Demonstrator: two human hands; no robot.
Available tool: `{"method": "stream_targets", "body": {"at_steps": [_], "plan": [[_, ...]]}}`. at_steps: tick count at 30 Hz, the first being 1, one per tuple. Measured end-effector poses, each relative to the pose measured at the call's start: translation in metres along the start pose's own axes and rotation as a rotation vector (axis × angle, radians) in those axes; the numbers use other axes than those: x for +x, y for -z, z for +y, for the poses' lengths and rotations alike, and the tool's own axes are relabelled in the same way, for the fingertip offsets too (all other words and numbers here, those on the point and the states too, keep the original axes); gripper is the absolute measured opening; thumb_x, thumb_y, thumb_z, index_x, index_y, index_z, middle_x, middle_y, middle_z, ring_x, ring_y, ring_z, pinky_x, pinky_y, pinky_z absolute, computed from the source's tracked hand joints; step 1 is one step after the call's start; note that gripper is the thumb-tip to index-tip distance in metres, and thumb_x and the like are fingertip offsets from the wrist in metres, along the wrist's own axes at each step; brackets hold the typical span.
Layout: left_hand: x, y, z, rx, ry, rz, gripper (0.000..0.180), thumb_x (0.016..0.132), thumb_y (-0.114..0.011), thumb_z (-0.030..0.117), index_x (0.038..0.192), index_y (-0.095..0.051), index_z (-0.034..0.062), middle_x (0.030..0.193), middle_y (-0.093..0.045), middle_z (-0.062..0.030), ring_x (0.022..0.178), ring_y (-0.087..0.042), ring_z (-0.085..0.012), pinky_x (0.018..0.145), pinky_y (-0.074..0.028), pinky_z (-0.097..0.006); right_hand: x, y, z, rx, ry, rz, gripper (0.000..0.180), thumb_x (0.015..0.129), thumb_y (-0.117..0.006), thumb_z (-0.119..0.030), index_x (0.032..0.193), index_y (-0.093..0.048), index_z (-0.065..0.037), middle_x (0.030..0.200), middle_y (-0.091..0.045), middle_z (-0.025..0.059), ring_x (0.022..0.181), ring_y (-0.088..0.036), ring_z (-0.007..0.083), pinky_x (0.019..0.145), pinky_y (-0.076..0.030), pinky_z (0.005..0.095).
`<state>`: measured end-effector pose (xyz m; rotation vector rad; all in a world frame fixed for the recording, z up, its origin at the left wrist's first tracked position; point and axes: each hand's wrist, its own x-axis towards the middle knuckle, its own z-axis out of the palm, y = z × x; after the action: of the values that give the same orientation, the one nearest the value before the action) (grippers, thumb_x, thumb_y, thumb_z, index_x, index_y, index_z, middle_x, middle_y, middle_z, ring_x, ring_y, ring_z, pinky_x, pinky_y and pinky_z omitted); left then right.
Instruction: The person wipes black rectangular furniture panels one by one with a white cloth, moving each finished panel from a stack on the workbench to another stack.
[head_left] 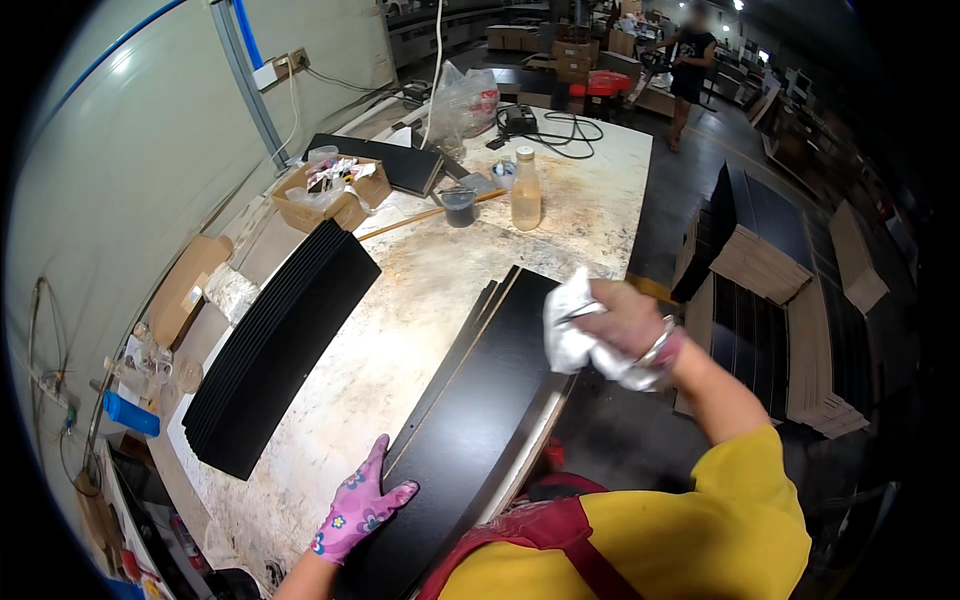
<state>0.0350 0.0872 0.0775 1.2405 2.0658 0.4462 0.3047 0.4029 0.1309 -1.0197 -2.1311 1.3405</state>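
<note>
A long black panel (470,390) lies across the near right part of the worktable (350,350), on top of other black panels. My left hand (358,505), in a pink flowered glove, rests on its near end with thumb and fingers spread. Over the far end, my right hand (622,322) is closed around a crumpled white cloth (568,325); motion blurs it a little, and whether the cloth touches the panel I cannot tell. To the left leans a neat stack of black panels (285,345).
Behind the panels stand a bottle of pale liquid (525,190), a dark cup (459,208) and a filled cardboard box (333,188). A blue-capped bottle (130,412) lies at the left edge. Stacked boards (770,290) occupy the floor at right. Another person (692,65) stands far back.
</note>
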Motion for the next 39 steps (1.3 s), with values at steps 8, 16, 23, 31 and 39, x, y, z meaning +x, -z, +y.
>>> {"method": "stream_targets", "body": {"at_steps": [8,16,23,31,39], "plan": [[-0.004,-0.006,-0.006,0.104,0.161,0.059,0.092,0.08,-0.064,0.059,0.148,-0.03,0.0077,0.132,-0.054,-0.0241,0.111,-0.06,-0.0369,0.096,-0.045,-0.039,0.035,-0.169,0.032,-0.625,0.825,-0.298,0.044,0.079,-0.066,-0.031,0.116,-0.061,-0.007,0.117,-0.062,0.0158,0.11,-0.059,0.0314,0.094,-0.046,0.0418],[0.013,0.021,-0.071,-0.032,0.082,0.205,0.083,0.09,-0.054,0.053,0.149,-0.024,0.004,0.148,-0.036,-0.023,0.136,-0.036,-0.0363,0.113,-0.029,-0.04,0.1,0.02,-0.025,-0.399,-0.032,0.27,0.057,0.088,-0.058,-0.044,0.13,-0.056,-0.005,0.124,-0.061,0.0184,0.117,-0.057,0.0302,0.099,-0.043,0.0374],[0.098,0.113,-0.188,0.608,0.199,0.834,0.079,0.089,-0.058,0.045,0.15,-0.025,0.0083,0.154,-0.028,-0.0168,0.143,-0.025,-0.0335,0.114,-0.023,-0.045,-0.005,-0.166,-0.029,-0.918,0.794,-0.58,0.03,0.072,-0.071,-0.026,0.094,-0.063,-0.007,0.087,-0.063,0.0101,0.084,-0.063,0.0291,0.071,-0.05,0.0416],[0.124,0.112,-0.214,0.817,0.326,0.726,0.084,0.085,-0.061,0.041,0.152,-0.021,0.0088,0.156,-0.025,-0.0142,0.143,-0.024,-0.0318,0.114,-0.022,-0.047,0.006,-0.179,-0.014,-0.699,0.822,-0.538,0.033,0.074,-0.064,-0.021,0.105,-0.057,-0.011,0.094,-0.058,0.0088,0.085,-0.061,0.029,0.071,-0.05,0.0431],[0.126,0.128,-0.208,0.648,0.25,0.899,0.067,0.086,-0.063,0.036,0.141,-0.04,0.0044,0.128,-0.053,-0.018,0.118,-0.052,-0.0308,0.098,-0.041,-0.045,0.01,-0.187,-0.01,-0.605,0.888,-0.452,0.021,0.075,-0.061,-0.018,0.094,-0.058,-0.009,0.086,-0.057,0.0087,0.079,-0.061,0.0283,0.066,-0.05,0.043]]}}
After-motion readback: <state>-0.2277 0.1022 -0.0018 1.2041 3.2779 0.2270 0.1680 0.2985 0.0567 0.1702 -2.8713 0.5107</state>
